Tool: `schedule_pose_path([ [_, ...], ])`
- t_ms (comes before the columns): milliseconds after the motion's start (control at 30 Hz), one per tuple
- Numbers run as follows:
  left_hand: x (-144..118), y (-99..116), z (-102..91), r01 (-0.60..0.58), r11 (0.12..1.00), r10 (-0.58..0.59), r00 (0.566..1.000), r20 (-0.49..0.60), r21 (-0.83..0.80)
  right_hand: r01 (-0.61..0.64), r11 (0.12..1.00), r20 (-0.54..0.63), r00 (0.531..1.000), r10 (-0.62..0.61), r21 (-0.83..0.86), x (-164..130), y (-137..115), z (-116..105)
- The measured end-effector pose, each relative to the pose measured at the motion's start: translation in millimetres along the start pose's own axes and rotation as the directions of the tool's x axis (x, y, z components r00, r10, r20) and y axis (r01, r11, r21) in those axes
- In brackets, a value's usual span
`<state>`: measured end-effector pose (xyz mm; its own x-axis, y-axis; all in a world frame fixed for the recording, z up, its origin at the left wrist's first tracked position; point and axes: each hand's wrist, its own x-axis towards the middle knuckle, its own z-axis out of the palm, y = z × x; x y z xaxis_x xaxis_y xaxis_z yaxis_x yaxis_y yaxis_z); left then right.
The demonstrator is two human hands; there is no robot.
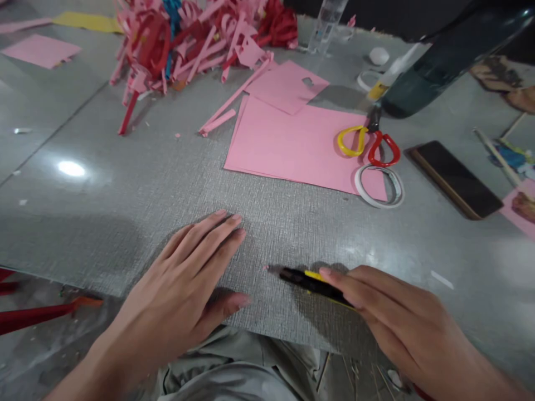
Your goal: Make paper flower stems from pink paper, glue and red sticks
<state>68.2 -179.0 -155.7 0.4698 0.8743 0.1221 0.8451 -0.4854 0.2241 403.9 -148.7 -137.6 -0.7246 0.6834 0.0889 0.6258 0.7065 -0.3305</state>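
My left hand (184,289) lies flat, palm down, on a grey textured mat (146,184), fingers together and holding nothing. My right hand (397,323) grips a black and yellow utility knife (307,278) whose tip points left and rests on the mat's near part. Farther back on the mat lie pink paper sheets (288,145). On their right edge sit scissors (368,142) with one yellow and one red handle, and a roll of white tape (379,186).
A heap of pink and red cut paper strips (196,39) fills the far middle. A dark phone (455,178) lies to the right. A dark bottle (443,61) leans in from the upper right. Red strips (37,314) lie at the near left, off the mat.
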Motion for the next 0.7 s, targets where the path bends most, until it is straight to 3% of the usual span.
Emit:
schedule_pose_path([
  [133,0.3,-0.8,-0.1,-0.005,1.0,0.005,1.0,0.002,-0.002,-0.048,0.998,-0.035,0.998,0.049,0.031,6.0,-3.4,0.8],
  [433,-0.7,-0.5,-0.6,-0.007,1.0,0.007,1.0,0.009,0.005,0.05,0.999,0.102,0.994,-0.05,-0.001,-3.9,-4.2,3.6],
  [700,-1.6,-1.3,-0.2,-0.008,1.0,0.008,1.0,0.008,-0.025,-0.069,0.998,-0.03,0.997,0.069,-0.011,4.1,-6.7,5.6],
])
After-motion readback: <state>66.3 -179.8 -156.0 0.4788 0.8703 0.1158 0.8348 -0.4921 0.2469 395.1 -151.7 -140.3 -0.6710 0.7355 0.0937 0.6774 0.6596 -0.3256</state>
